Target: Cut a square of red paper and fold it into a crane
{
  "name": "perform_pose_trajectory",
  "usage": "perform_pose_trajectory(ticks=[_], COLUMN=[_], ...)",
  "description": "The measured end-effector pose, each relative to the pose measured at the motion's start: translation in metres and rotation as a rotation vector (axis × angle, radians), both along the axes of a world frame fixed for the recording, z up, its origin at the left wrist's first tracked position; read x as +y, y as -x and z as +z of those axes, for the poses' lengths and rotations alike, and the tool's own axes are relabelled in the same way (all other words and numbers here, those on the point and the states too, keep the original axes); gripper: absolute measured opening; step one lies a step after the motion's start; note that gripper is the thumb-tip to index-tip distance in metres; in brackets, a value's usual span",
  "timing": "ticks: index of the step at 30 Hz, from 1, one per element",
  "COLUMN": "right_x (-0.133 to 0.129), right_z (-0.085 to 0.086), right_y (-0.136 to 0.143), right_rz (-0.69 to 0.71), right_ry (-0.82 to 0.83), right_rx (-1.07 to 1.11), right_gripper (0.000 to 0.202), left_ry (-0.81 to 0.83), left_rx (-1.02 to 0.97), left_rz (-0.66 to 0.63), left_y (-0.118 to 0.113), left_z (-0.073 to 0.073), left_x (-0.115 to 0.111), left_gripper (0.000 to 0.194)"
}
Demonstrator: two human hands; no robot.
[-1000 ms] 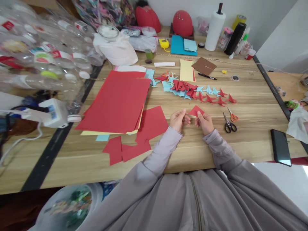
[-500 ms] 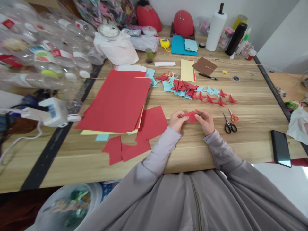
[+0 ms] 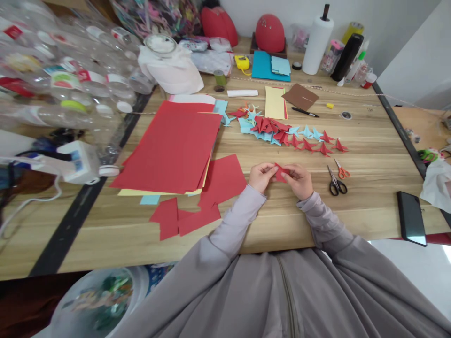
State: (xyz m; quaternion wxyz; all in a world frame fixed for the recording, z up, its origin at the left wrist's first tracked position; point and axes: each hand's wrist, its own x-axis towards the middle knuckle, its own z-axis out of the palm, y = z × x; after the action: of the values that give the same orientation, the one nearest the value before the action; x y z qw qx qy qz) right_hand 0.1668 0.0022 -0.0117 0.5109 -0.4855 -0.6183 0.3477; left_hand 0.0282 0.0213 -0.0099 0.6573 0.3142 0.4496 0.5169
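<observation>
A small folded piece of red paper (image 3: 281, 172) is held between both hands above the table. My left hand (image 3: 261, 177) pinches its left edge, and my right hand (image 3: 299, 180) grips its right side between thumb and fingers. Left of my left hand lies a larger red sheet (image 3: 225, 178), beside a big stack of red paper (image 3: 172, 145). Folded red cranes (image 3: 269, 126) and light blue cranes (image 3: 307, 132) spread out beyond the hands. To the right of my right hand are black-handled scissors (image 3: 337, 185) and orange-handled scissors (image 3: 342, 172).
A phone (image 3: 411, 217) lies near the front right edge. Plastic bottles (image 3: 66, 84) crowd the left side. Red scraps (image 3: 169, 219) rest front left. A black pen (image 3: 305, 112), yellow paper (image 3: 275, 102) and brown paper (image 3: 300, 96) lie farther back.
The small red paper has turned between the fingers and shows a more upright corner. My right hand has shifted slightly left, its fingers curled closer to the paper.
</observation>
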Motion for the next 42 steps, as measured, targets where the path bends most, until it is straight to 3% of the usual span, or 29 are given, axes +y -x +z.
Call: perform_pose_trajectory(ticks=[4, 18, 22, 26, 34, 42], right_x=[0.000, 0.002, 0.001, 0.001, 0.003, 0.003], right_z=[0.002, -0.003, -0.003, -0.003, -0.010, -0.004], right_y=[0.000, -0.001, 0.000, 0.000, 0.000, 0.003], right_rz=[0.105, 0.074, 0.084, 0.110, -0.005, 0.046], right_ry=[-0.061, -0.123, -0.072, 0.012, 0.068, 0.173], right_rx=[-0.092, -0.077, 0.016, 0.117, 0.071, 0.198], right_gripper=[0.023, 0.025, 0.021, 0.038, 0.024, 0.024], left_ry=[0.005, 0.037, 0.028, 0.018, -0.031, -0.080], left_rx=[-0.039, -0.095, -0.124, -0.138, -0.053, 0.080], left_rz=[0.028, -0.001, 0.029, 0.052, 0.069, 0.085], left_y=[0.000, 0.000, 0.000, 0.000, -0.001, 0.001], left_z=[0.001, 0.010, 0.009, 0.008, 0.003, -0.001], left_x=[0.000, -0.002, -0.001, -0.002, -0.002, 0.001], left_gripper=[0.037, 0.037, 0.037, 0.035, 0.031, 0.030])
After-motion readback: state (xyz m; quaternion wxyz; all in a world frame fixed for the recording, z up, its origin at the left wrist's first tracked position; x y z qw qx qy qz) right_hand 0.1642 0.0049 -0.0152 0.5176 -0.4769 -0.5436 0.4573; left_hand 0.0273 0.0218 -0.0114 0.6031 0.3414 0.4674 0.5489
